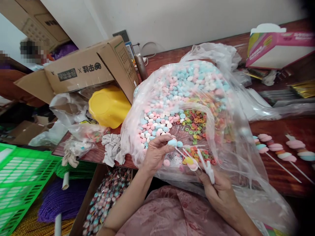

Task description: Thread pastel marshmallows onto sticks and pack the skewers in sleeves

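A big clear plastic bag (228,131) lies open on the wooden table (275,177), full of pink, blue and white round candies (159,121) and coloured ring candies (197,126). My left hand (156,154) is closed, pinching a blue candy (172,143) at the bag's mouth. My right hand (218,188) grips several white sticks (205,164); one of them carries a yellow and a pink candy (190,163) near its tip. Both hands meet just inside the bag's front edge.
Two finished candy skewers (273,149) lie on the table at right. An open cardboard box (93,68) and a yellow bowl (108,106) stand at left, a green crate (22,180) lower left, a pink box (280,49) at back right. Another person sits far left.
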Demonstrator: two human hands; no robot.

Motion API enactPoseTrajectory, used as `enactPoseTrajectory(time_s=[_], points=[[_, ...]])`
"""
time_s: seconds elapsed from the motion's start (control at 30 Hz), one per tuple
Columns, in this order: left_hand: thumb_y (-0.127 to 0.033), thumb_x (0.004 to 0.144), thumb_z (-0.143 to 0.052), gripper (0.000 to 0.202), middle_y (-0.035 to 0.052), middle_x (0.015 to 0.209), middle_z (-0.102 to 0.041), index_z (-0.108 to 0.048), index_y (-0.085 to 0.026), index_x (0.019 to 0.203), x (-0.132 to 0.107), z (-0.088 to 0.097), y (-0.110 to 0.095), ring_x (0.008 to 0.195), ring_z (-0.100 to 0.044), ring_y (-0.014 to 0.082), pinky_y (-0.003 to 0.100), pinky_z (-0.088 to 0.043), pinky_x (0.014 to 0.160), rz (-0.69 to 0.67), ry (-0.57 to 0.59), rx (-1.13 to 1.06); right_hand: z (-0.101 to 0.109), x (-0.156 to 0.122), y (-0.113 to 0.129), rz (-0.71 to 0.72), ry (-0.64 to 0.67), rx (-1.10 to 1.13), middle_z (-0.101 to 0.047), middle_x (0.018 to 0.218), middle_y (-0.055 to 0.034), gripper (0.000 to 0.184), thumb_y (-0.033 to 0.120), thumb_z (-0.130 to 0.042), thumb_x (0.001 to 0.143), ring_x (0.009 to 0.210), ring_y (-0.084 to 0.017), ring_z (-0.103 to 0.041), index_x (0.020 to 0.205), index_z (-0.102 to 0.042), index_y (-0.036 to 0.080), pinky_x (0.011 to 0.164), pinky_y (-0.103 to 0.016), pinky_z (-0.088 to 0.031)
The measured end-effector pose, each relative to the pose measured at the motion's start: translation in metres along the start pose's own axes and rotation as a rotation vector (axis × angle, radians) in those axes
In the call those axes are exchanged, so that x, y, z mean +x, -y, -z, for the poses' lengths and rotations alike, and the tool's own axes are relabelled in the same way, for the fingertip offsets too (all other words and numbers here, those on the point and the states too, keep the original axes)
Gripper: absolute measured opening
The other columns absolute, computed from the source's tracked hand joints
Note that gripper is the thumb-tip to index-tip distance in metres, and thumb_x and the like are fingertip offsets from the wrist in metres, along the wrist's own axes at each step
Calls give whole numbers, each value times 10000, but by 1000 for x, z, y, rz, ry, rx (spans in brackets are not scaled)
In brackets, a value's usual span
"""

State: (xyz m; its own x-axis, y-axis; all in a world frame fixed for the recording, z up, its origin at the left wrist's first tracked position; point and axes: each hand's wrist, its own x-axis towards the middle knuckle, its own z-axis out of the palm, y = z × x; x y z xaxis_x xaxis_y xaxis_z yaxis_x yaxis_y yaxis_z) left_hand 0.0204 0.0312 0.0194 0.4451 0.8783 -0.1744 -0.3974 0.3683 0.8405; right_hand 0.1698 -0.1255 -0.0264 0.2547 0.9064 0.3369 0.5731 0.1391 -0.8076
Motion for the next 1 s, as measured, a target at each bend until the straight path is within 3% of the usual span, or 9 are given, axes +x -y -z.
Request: enactPoseTrajectory(time_s=[0.1, 0.3, 0.5, 0.63, 0.73, 1.0], points=[[-211, 492, -948, 287, 6, 892, -735, -793, -238, 732, -3, -3, 6, 867, -655, 133, 243, -540, 798, -72, 23, 10, 1, 0, 1, 3, 11, -60, -534, 665, 21, 129, 156, -481, 928, 549, -127, -486, 952, -598, 206, 544, -227, -415], [-205, 503, -944, 279, 8, 892, -730, -791, -248, 732, -6, -2, 11, 894, -654, 147, 273, -540, 829, -183, -18, 48, 4, 2, 6, 53, 31, -117, -571, 682, 20, 173, 114, -454, 913, 535, -121, -497, 981, -583, 207, 528, -219, -404], [-206, 532, -939, 269, -10, 858, -742, -778, -242, 744, -9, 0, 17, 829, -679, 144, 267, -561, 765, -179, -30, 78, 7, 5, 9, 48, 66, -120, -591, 694, 15, 187, 118, -439, 920, 523, -121, -505, 987, -593, 200, 513, -219, -398], [-200, 603, -915, 215, 0, 828, -754, -782, -251, 764, -9, 2, 19, 813, -685, 148, 283, -558, 774, -397, -1, 214, 7, 6, 10, 34, 72, -135, -587, 685, 17, 170, 117, -436, 917, 523, -120, -502, 930, -582, 203, 497, -220, -374], [-185, 658, -888, 173, 16, 800, -763, -788, -260, 777, -9, 4, 16, 813, -684, 163, 315, -546, 800, -596, 16, 399, 5, 2, 10, 7, 83, -148, -582, 676, 23, 177, 122, -444, 916, 532, -128, -513, 991, -580, 206, 504, -228, -370], [-86, 784, -763, 236, 28, 881, -782, -786, -285, 910, -12, 9, 15, 837, -700, 186, 350, -532, 804, -806, 75, 696, -10, -5, 12, -70, 29, 14, -533, 667, 40, 121, 140, -472, 941, 552, -108, -491, 891, -558, 210, 551, -211, -389]])
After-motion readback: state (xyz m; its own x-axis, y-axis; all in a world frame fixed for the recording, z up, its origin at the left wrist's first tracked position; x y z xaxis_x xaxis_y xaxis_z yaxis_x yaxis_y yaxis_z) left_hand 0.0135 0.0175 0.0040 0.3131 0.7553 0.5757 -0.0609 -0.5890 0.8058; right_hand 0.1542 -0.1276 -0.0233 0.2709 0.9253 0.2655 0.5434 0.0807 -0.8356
